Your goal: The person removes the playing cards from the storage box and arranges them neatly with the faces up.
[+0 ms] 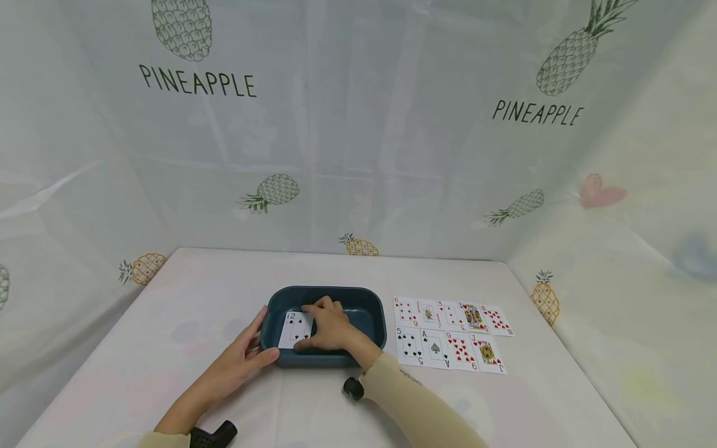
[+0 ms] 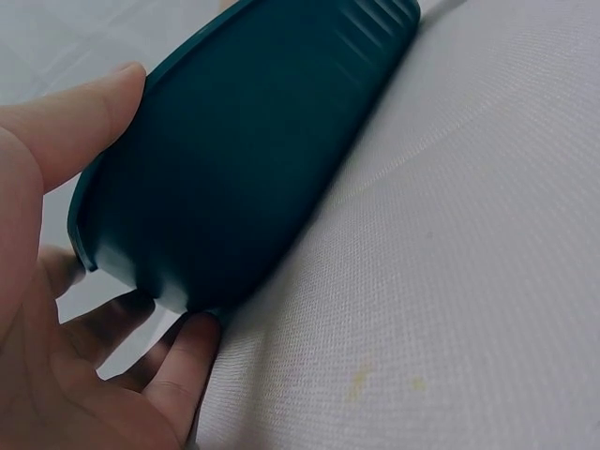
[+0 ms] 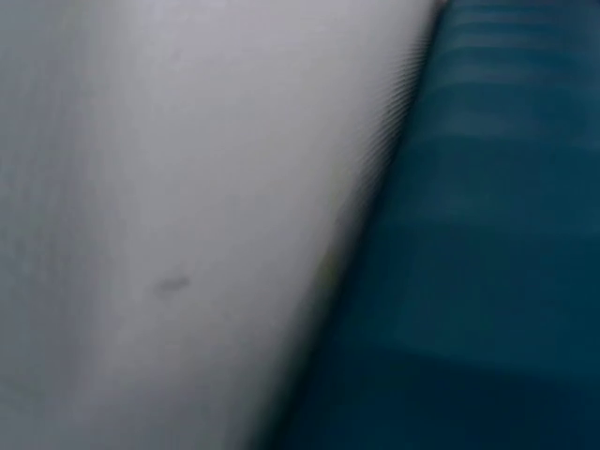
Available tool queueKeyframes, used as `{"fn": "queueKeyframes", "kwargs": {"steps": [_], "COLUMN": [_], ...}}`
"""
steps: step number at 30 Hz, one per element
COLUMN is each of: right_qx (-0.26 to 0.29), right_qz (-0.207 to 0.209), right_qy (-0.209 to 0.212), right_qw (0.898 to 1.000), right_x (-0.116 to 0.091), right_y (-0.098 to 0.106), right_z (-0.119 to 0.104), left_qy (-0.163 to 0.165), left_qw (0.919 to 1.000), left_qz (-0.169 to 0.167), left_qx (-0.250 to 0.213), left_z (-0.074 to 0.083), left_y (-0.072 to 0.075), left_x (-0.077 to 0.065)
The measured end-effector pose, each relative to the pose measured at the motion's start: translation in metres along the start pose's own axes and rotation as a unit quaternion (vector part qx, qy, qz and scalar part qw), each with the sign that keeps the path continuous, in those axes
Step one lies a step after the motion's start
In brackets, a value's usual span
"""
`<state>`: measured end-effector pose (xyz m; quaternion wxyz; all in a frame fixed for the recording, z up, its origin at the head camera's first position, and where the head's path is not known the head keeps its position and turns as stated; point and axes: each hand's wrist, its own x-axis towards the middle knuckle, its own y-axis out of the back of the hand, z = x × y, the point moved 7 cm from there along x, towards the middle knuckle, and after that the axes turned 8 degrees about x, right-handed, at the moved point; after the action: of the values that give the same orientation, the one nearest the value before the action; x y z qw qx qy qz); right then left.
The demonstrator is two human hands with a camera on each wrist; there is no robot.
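A dark teal plastic box point(image 1: 366, 298) stands on the cloth-covered table. My left hand point(image 1: 238, 364) grips its left end; in the left wrist view the thumb lies at the rim and the fingers touch the outer wall point(image 2: 225, 159). Inside the box, toward the left, lies a white playing card point(image 1: 291, 333) with black pips. Reaching over the front rim, my right hand point(image 1: 327, 326) pinches this card between the thumb at its near edge and a finger at its far edge. The right wrist view is blurred and shows only the box's side point(image 3: 469, 253) and cloth.
Right of the box, face-up playing cards point(image 1: 434, 350) lie in two rows, edges touching or overlapping. A pale cloth point(image 1: 168, 348) covers the table. Printed fabric point(image 1: 392, 137) hangs behind and at both sides. Black wrist devices point(image 1: 353, 389) sit by both sleeves.
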<state>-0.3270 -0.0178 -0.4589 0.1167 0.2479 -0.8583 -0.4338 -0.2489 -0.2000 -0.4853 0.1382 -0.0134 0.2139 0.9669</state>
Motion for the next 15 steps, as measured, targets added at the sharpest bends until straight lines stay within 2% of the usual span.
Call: {"fn": "queueKeyframes", "kwargs": {"steps": [15], "right_qx": [-0.019], "right_qz": [-0.008], "right_qy": [0.002], "right_qw": [1.0], "right_x": [-0.0008], "right_y": [0.0], "right_z": [-0.0012], "left_qy": [0.004], "left_qw": [1.0], "left_qz": [0.003], "left_qx": [-0.003], "left_z": [0.0006], "left_y": [-0.0007], "left_x": [-0.0012]}}
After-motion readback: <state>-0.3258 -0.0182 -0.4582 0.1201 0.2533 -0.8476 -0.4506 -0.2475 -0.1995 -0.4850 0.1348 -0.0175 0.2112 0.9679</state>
